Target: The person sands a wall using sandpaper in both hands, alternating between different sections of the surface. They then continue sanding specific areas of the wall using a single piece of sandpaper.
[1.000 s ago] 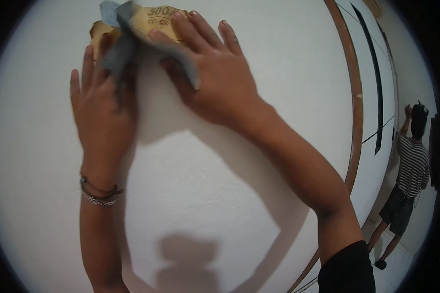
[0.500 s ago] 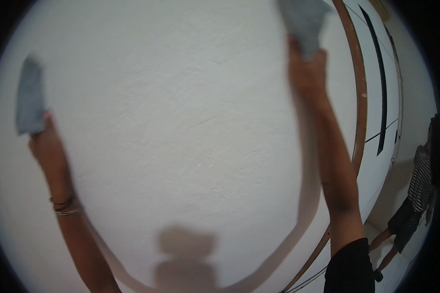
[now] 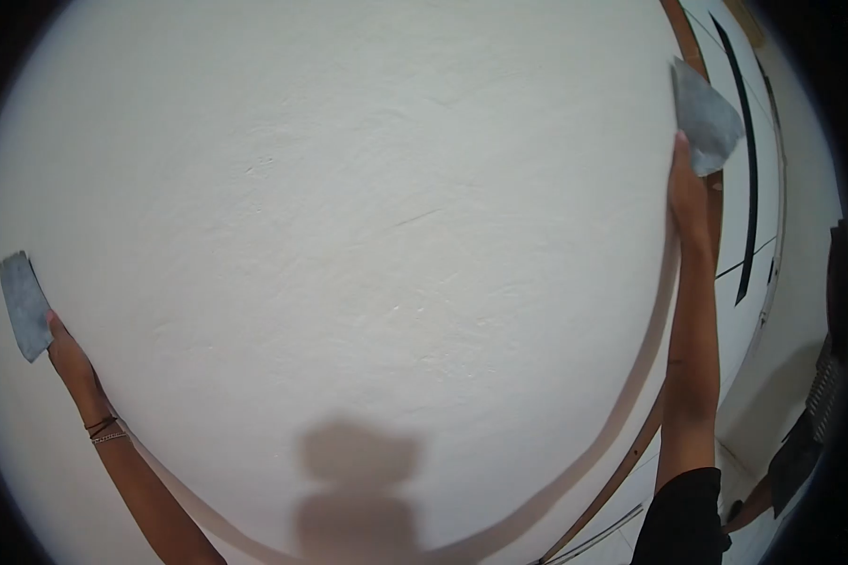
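Note:
My left hand [image 3: 73,365], with a dark band and a chain at the wrist, is raised at the far left of a white wall [image 3: 367,226]. It is closed on a flat grey piece [image 3: 26,306], roughly rectangular and mottled. At the upper right, my right hand [image 3: 688,193] grips a second flat grey piece [image 3: 709,122], which widens away from the fingers and overlaps the brown trim in this view. I cannot tell what material the two pieces are. Fine scratches and ridges mark the wall between my hands.
A curved brown trim strip [image 3: 645,428] borders the wall on the right. Beyond it are white panels with a long black bar [image 3: 749,160]. Another person [image 3: 806,443] stands at the far right, partly cut off. A shadow [image 3: 358,480] falls on the lower wall.
My left hand has moved down and slightly left with its grey piece. My right hand has moved right and down, and its piece now tilts over the brown trim.

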The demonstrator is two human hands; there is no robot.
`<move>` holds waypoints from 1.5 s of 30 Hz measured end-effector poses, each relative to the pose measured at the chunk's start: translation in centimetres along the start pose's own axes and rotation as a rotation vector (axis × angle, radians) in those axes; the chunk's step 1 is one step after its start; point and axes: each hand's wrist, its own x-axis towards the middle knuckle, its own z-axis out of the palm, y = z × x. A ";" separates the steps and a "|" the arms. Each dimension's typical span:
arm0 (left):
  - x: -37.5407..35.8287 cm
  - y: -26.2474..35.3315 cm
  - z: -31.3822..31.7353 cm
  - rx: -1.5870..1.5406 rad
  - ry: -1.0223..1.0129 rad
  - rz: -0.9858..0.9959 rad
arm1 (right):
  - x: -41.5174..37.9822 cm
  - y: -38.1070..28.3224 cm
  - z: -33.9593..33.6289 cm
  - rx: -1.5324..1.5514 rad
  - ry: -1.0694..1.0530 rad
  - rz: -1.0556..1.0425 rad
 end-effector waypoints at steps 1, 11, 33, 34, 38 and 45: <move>0.3 -0.6 1.2 0.053 0.131 0.032 | 0.8 1.0 -0.2 -0.053 0.002 0.104; -14.8 11.6 18.5 0.711 0.029 0.996 | -13.3 -16.9 8.8 -0.238 -0.227 -0.931; -19.4 12.1 19.7 0.765 -0.139 0.987 | -13.8 -14.6 7.1 -0.251 -0.224 -0.810; -19.1 12.1 19.7 0.768 -0.183 0.991 | -13.6 -14.4 7.0 -0.159 -0.289 -0.835; -15.5 8.9 17.6 0.197 -0.140 0.549 | -10.1 -8.4 4.8 -0.284 -0.127 -0.816; -7.2 1.3 4.5 0.036 0.046 -0.172 | -3.4 5.8 -1.1 0.168 0.134 0.040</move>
